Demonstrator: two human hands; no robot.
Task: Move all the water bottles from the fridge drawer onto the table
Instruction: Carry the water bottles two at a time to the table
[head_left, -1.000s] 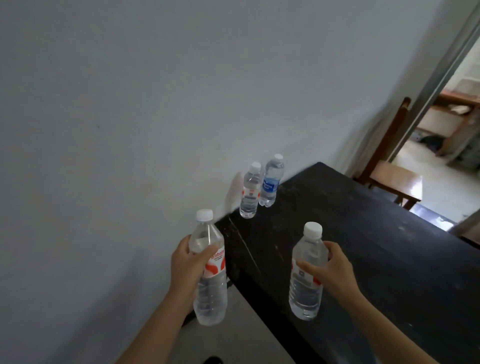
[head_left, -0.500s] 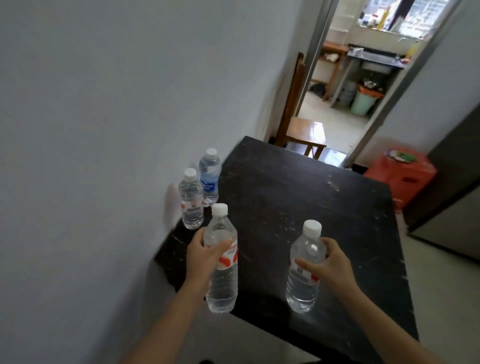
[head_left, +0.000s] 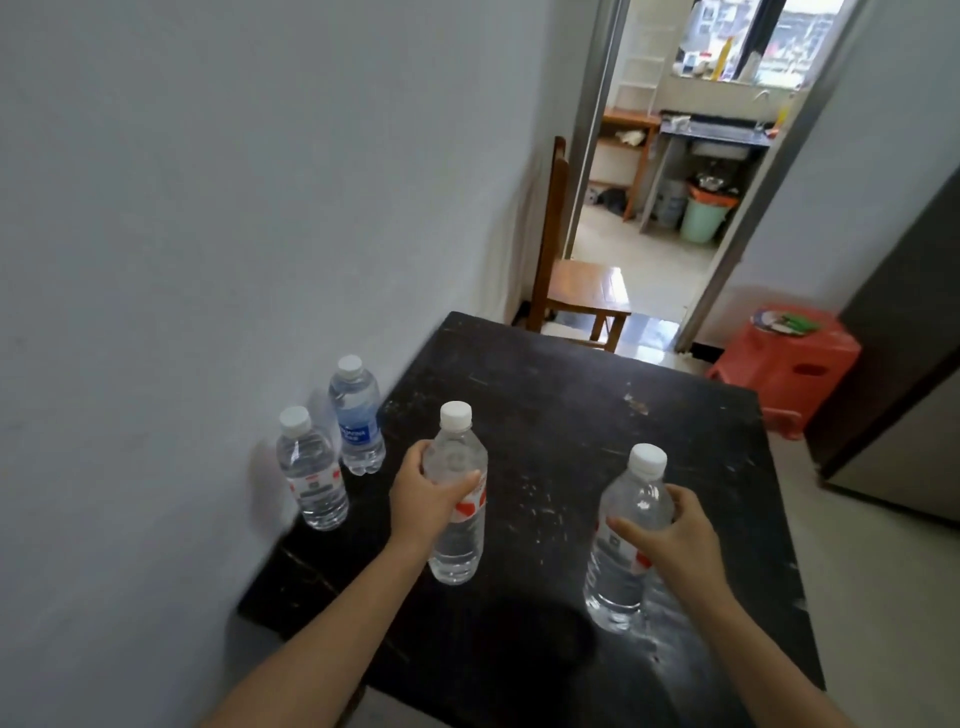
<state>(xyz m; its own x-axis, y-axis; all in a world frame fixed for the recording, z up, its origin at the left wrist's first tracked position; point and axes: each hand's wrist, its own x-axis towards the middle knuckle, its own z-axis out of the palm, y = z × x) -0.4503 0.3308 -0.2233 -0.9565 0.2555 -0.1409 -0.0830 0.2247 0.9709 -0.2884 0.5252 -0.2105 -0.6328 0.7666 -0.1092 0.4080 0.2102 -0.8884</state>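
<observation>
Evidently for setting straight down, the left hand (head_left: 423, 493) curls round an upright red-labelled bottle (head_left: 460, 543) above the black table (head_left: 571, 415); the right hand (head_left: 680, 540) clasps a second bottle (head_left: 618, 577) likewise, nearer the front edge; a small clear bottle (head_left: 314, 483) and a blue-labelled bottle (head_left: 358, 431) stand grouped beside the wall (head_left: 208, 208).

My left hand (head_left: 426, 493): fingers and thumb wrapped round the left bottle (head_left: 460, 543) at mid-body; forearm bare, entering from 7 o'clock. My right hand (head_left: 680, 540): thumb and fingers curled round the right bottle (head_left: 621, 569) below its shoulder; forearm bare, entering from 5 o'clock.
</observation>
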